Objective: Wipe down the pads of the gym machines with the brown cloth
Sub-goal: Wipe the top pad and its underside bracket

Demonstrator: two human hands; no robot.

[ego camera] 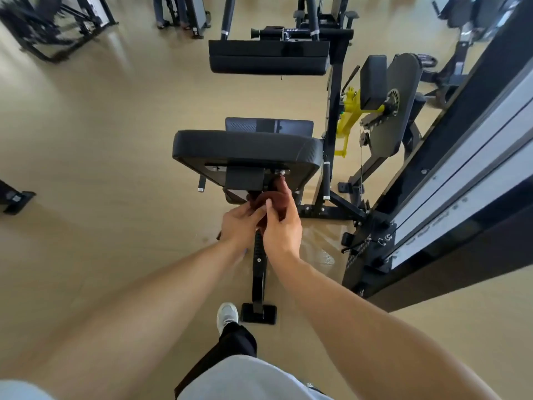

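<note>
Both hands meeting over the brown cloth [269, 202], bunched in midair just below the back edge of the nearest black seat pad [246, 147]. Left hand [241, 225] pinching its near edge, right hand [281, 226] closed around the wad, fingers [285, 188] curled over the top. Cloth not on any pad: wiping here apparently yet to start or between passes, with nothing to tell which pads are already clean. Likely left: the seat pad, the flat upper pad [268, 56] beyond, the small side pad [373, 82] by the yellow lever [349, 111]. Pale glossy floor [115, 125], more machines at the back.
</note>
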